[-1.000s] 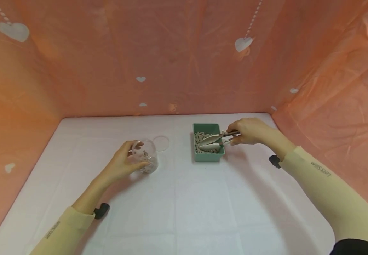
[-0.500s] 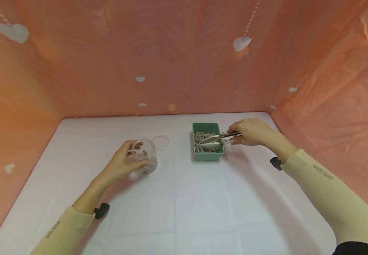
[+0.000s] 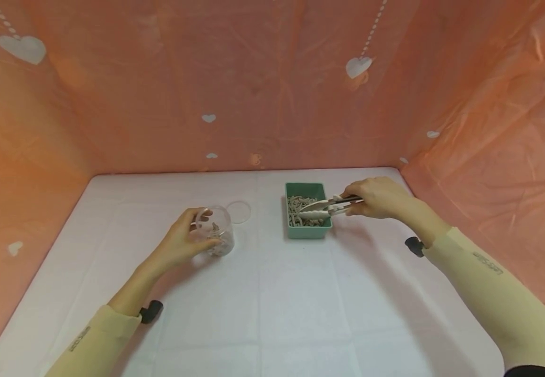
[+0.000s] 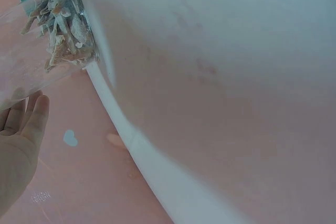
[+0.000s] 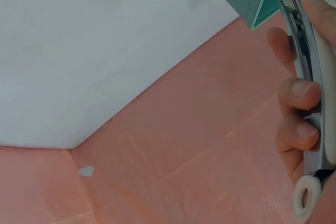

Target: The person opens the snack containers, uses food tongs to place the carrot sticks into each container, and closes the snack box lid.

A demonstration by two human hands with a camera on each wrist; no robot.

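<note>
My left hand (image 3: 180,242) holds a clear plastic jar (image 3: 220,233) by its side, thumb on the near side and fingers behind. Greyish-brown dried pieces (image 4: 63,30) lie at the bottom of the jar in the left wrist view. In my right hand (image 3: 378,198) are metal tongs (image 3: 317,213), the fingers wrapped round the handles (image 5: 315,93). The tongs' tips reach into a green rectangular box (image 3: 305,233) that holds many grey-brown strips (image 3: 298,204). Whether the tips pinch any strip is too small to tell.
Behind the jar a thin clear round lid (image 3: 239,212) lies on the white-covered table (image 3: 263,298). Orange cloth (image 3: 253,84) with white hearts hangs along the table's back and sides.
My right hand and the tongs have shifted slightly to the right, with the tips still in the green box. My left hand and the jar stay in place.
</note>
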